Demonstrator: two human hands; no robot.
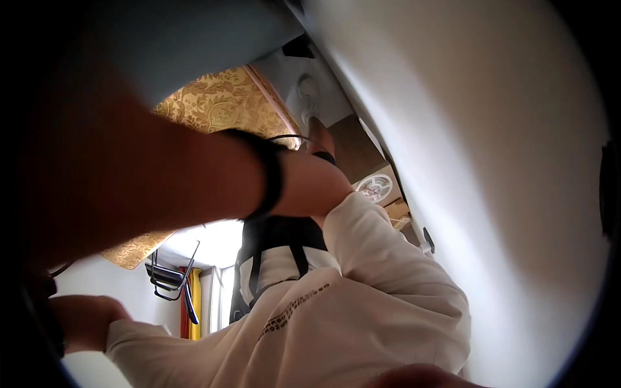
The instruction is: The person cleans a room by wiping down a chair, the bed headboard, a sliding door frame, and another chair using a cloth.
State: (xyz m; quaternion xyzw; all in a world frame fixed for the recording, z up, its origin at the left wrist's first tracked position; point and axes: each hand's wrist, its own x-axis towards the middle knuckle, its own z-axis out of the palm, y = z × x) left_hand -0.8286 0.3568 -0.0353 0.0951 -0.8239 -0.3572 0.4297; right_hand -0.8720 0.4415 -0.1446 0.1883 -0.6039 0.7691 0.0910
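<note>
Forearm (307, 183) wearing a black band (272, 171) crosses leftward from a white sleeve (391, 249) into shadow; I cannot tell how open either hand is or what it holds. A white reel (375, 186) sits right, just beyond the sleeve.

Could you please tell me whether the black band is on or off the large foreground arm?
On: the black band curves around the bare arm.
</note>
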